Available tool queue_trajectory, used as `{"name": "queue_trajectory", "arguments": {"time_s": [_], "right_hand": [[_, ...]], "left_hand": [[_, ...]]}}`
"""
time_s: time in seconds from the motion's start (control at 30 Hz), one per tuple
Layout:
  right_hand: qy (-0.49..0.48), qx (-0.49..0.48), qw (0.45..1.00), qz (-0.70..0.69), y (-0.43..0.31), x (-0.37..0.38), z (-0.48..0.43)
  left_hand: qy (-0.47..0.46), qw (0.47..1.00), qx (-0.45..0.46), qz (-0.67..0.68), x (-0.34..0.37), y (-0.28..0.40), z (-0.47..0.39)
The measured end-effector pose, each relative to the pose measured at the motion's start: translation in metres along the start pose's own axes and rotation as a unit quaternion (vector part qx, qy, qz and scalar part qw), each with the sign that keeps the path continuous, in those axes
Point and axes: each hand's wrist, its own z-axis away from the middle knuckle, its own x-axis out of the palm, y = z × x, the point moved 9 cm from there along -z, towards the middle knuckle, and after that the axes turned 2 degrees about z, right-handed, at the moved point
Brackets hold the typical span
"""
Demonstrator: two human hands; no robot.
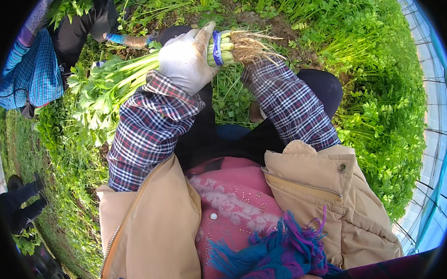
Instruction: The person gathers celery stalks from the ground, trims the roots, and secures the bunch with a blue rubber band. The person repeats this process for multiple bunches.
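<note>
My left hand (190, 58), in a soiled white glove, grips a bunch of celery (131, 76) near its root end. A blue printed band (217, 48) wraps the pale stalks just right of the glove. Leafy tops point to the left, and tan roots (255, 44) fan out to the right. Behind and below those roots lies my right hand (251, 65), mostly hidden by them and by a plaid sleeve; its fingers cannot be made out.
Growing celery (375, 95) stands thick on the right. At upper left a co-worker's dark-trousered leg (75, 37) and blue checked cloth (44, 68) are close by. Another person's legs (24, 204) and a wheeled object (61, 275) appear at lower left. Cut greens litter the soil.
</note>
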Motion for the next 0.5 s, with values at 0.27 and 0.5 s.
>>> {"name": "queue_trajectory", "arguments": {"time_s": [0.27, 0.5], "right_hand": [[-0.196, -0.098, 0.947, 0.234, -0.130, 0.100, 0.031], [0.213, -0.140, 0.878, 0.405, -0.060, 0.110, 0.201]], "left_hand": [[-0.013, 0.985, 0.021, -0.170, 0.024, 0.006, -0.010], [0.001, 0.974, -0.116, -0.196, 0.026, -0.020, -0.034]]}}
